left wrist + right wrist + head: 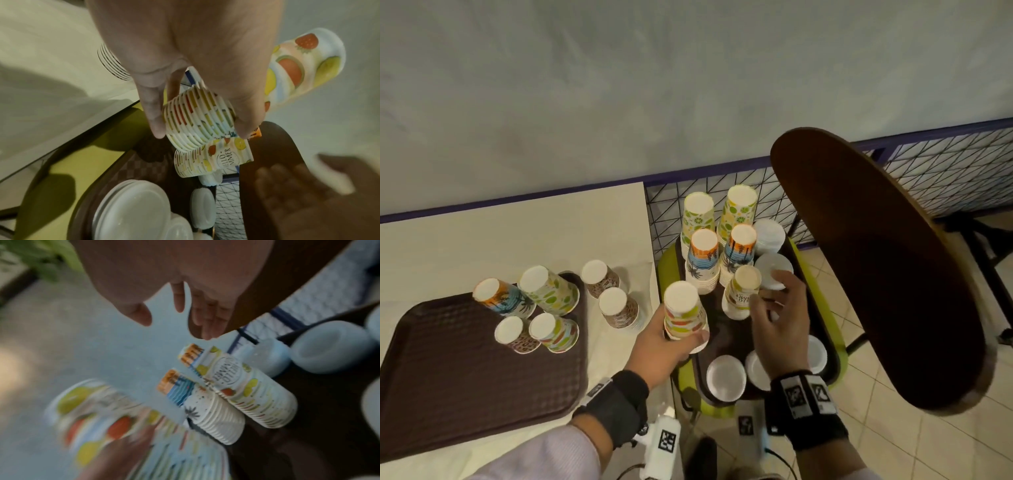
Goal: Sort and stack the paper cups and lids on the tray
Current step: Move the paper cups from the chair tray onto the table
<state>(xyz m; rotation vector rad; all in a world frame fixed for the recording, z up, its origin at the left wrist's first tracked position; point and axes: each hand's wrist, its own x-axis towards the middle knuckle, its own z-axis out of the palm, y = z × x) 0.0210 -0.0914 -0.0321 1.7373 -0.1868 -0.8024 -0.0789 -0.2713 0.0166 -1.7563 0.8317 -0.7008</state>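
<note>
Gripping a nested fruit-print cup stack near its rims, the left hand holds it upside down over the near edge of the chair's brown tray; the right hand hovers loose-fingered, holding nothing, beside a matching stack. Light, thin paper, I'd guess, easily crushed, so the stiffer layered rim band seems the safest hold

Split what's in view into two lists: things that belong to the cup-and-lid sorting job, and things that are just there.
Part of the job:
- fruit-print cup stack, gripped by the left hand
- right hand, empty, over the chair tray
- sorted cup stacks
- white lids
- table tray with loose cups

Just there:
- wooden chair back
- wire-grid panel
</note>
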